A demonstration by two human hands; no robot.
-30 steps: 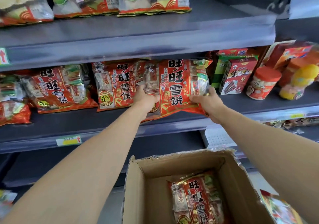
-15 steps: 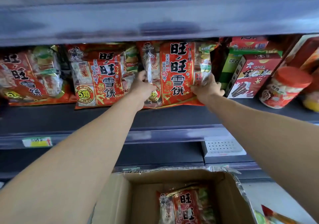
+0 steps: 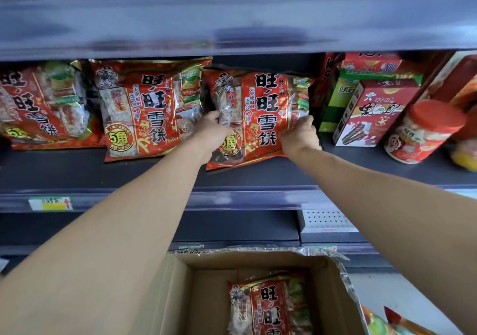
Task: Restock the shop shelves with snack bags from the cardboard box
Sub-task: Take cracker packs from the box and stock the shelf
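We see both arms reaching up to the middle shelf (image 3: 154,176), where a red snack bag (image 3: 260,107) printed with large black characters stands nearly upright, leaning back a little. The left hand (image 3: 210,134) grips the bag's lower left side, its fingers curled round the edge and covering part of the round yellow badge on the front. The right hand (image 3: 299,138) grips the lower right corner, fingers curled over the crinkled clear panel there. The bag's bottom edge seems to rest on the shelf board, though our angle from below leaves that unsure. Just beside it on the left stands a matching bag (image 3: 144,112), its own round badge in full view, and a third bag of the same kind (image 3: 38,107) lies further left at the frame's edge. To the right of the held bag we find a green carton (image 3: 340,99), a red-and-white biscuit box (image 3: 374,112) and a jar with a red lid (image 3: 423,130), all on the same shelf. A yellow price tag (image 3: 50,203) sits on the shelf's front rail. Below our arms the cardboard box (image 3: 214,296) stands open, with one more snack bag (image 3: 268,309) lying face up inside it.
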